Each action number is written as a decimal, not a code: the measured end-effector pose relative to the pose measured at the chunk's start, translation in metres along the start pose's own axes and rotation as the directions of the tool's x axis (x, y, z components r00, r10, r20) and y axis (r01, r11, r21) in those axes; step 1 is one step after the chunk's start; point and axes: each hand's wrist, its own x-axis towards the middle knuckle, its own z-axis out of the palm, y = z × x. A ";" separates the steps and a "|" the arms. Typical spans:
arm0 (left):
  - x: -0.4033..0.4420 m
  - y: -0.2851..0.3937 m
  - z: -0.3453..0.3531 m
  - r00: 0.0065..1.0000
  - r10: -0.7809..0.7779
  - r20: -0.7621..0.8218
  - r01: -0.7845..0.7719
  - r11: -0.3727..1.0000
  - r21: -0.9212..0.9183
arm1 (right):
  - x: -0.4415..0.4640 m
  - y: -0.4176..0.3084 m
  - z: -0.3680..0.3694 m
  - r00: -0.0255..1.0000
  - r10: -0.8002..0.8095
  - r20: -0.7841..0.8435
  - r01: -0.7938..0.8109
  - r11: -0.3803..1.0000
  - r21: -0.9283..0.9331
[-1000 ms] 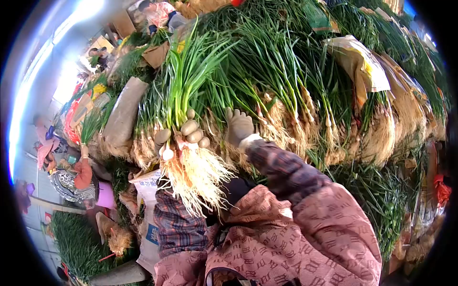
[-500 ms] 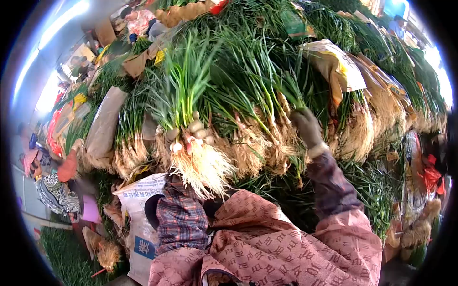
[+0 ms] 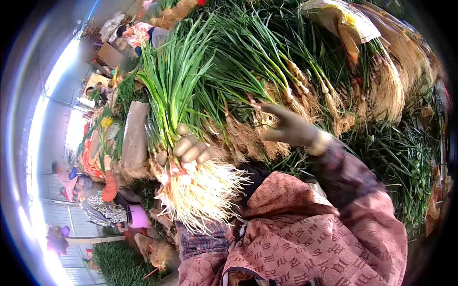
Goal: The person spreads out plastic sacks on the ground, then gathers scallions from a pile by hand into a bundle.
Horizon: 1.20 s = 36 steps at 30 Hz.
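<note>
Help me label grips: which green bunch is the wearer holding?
The bunch clasped in the left hand, pale roots below; bunches to its right lie heaped.

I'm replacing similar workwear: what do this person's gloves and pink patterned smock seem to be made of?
Left glove and right glove: probably knit with a matte rubbery coating, judging by the smooth, dull grey-brown surface and paler right cuff; exact coating unclear.
Pink patterned smock: likely cloth with a dull finish, since it bunches in soft folds; cotton or synthetic I cannot tell.
</note>
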 end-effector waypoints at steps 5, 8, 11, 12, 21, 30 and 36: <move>-0.004 -0.010 0.024 0.998 0.000 -0.063 0.003 0.998 0.056 | 0.144 -0.031 0.098 0.998 0.058 0.032 -0.066 0.837 0.543; -0.010 -0.017 0.025 0.996 0.015 -0.089 -0.009 0.997 0.070 | 0.151 -0.017 0.078 0.977 0.201 -0.065 -0.044 0.495 0.868; -0.013 -0.026 0.017 0.995 0.029 -0.098 -0.023 0.998 0.066 | 0.072 -0.001 -0.019 0.907 0.355 -0.227 0.049 0.447 0.893; -0.012 -0.030 0.014 0.995 0.031 -0.098 -0.026 0.998 0.060 | 0.035 0.016 -0.042 0.892 0.355 -0.280 0.121 0.410 0.904; 0.002 -0.074 -0.047 0.996 0.044 -0.076 -0.044 0.999 -0.002 | -0.190 0.031 -0.140 0.866 0.460 -0.195 -0.478 0.649 -0.592; -0.029 -0.094 -0.052 0.820 -0.221 -0.528 0.215 0.974 -0.074 | 0.030 -0.068 0.022 0.958 -0.174 0.226 0.277 0.757 -0.592; -0.034 -0.091 -0.039 0.857 -0.074 -0.509 0.094 0.995 0.014 | 0.003 -0.078 0.062 0.787 -0.527 0.320 0.574 0.437 -0.692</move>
